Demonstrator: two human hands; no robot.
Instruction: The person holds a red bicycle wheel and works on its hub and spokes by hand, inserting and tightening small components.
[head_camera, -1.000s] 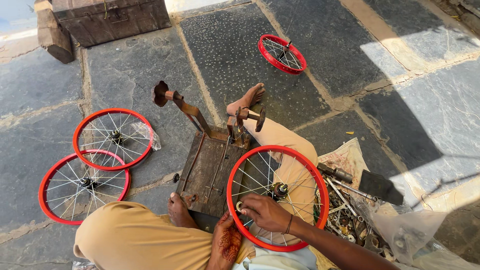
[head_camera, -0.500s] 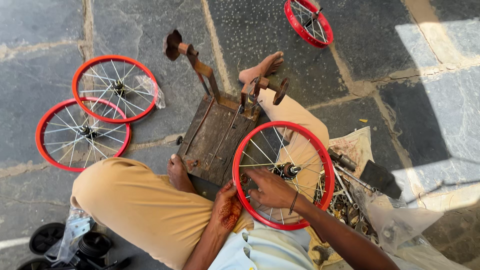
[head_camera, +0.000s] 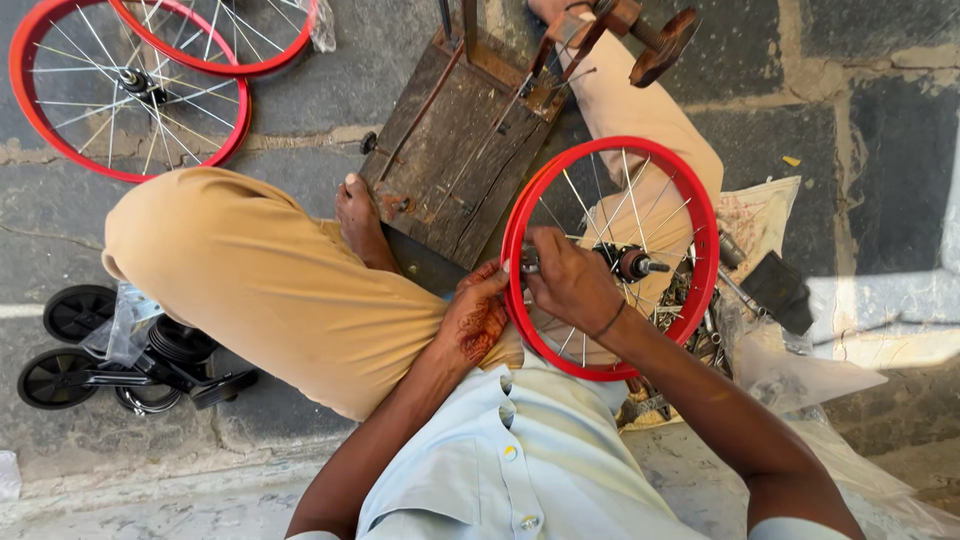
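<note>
Red wheel rim (head_camera: 700, 210) — left hand (head_camera: 478, 318), right hand (head_camera: 568, 283) gripping its near edge.

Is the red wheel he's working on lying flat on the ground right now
No, the red wheel rests tilted over the person's lap and leg, with the left hand and right hand on its rim and spokes.

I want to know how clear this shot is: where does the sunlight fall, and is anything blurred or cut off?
Head view: sharp throughout, mostly in even shade; a bright sun patch glares on the paving at right. The left hand and right hand on the red wheel rim are crisp. The red spoked wheels at top left and the wooden stand run off the top edge.
</note>
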